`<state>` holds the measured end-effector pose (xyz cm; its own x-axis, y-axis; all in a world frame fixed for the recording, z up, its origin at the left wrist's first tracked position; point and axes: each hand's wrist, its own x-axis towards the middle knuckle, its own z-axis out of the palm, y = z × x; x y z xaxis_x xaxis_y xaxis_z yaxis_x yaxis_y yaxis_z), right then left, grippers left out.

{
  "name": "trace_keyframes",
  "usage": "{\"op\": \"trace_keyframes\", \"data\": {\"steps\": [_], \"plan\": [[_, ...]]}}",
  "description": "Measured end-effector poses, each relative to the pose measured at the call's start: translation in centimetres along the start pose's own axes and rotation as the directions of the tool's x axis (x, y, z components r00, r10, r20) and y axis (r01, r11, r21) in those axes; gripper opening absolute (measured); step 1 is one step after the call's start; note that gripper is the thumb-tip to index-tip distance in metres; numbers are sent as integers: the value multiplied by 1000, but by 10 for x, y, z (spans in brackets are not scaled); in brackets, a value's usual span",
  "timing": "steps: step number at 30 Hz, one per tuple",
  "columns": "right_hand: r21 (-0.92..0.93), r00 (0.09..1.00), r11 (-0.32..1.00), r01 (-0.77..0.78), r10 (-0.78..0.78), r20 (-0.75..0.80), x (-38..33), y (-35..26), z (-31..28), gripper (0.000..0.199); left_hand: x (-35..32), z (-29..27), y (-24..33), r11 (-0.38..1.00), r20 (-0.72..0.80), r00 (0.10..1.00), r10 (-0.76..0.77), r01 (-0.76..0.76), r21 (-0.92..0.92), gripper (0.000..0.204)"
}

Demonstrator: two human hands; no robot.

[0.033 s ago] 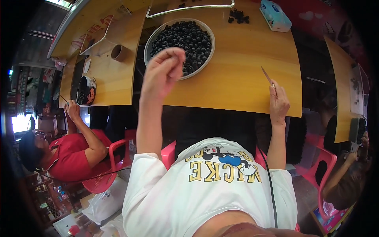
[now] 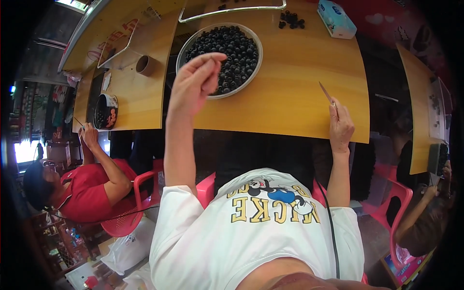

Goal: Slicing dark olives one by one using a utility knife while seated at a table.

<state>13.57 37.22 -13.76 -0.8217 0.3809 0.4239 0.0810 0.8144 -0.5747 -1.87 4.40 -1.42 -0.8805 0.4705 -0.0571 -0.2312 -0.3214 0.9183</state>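
Left hand (image 2: 195, 82) is hovering over the near-left edge of the big round bowl (image 2: 261, 54); its fingers are curling inward, index reaching out over the load; can't tell whether they're pinching anything. Dark round pieces (image 2: 237, 46) are filling the bowl, which is sitting on the wooden table (image 2: 290, 92), left of the right hand. Right hand (image 2: 342, 121) is gripping a small knife (image 2: 326, 92), fingers closing around the handle; blade is pointing up and away to the left, over the near-right part of the table; it's staying well apart from the bowl. Small loose pile (image 2: 292, 20) of similar pieces is lying at the far side; light-blue tissue pack (image 2: 337, 20) is lying just right of it; white tubular frame (image 2: 232, 9) is standing behind the bowl. On the left, brown cup (image 2: 145, 65) is standing on another table; a co-worker in red (image 2: 101, 188) is sitting there, hands beside a black tub (image 2: 109, 115).
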Motion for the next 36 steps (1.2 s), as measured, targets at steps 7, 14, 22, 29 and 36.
{"op": "trace_keyframes", "data": {"steps": [7,14,22,29,36], "plan": [[24,1000,999,31,-30,-6,2,-1,3,25,47,4,14,203,-149,984,96,128,971,29],[44,993,993,106,-104,-50,0,2,5,25,70,-3,6,-74,-209,974,-82,204,976,38],[359,990,927,-111,73,117,10,-22,-17,23,44,18,-5,929,56,941,-333,317,189,20],[514,973,845,147,-216,77,19,-91,-21,34,-8,89,-84,787,272,865,-421,498,-364,16],[495,972,849,185,-231,33,12,-87,-17,36,-21,102,-114,754,162,892,-421,444,-484,9]]}}
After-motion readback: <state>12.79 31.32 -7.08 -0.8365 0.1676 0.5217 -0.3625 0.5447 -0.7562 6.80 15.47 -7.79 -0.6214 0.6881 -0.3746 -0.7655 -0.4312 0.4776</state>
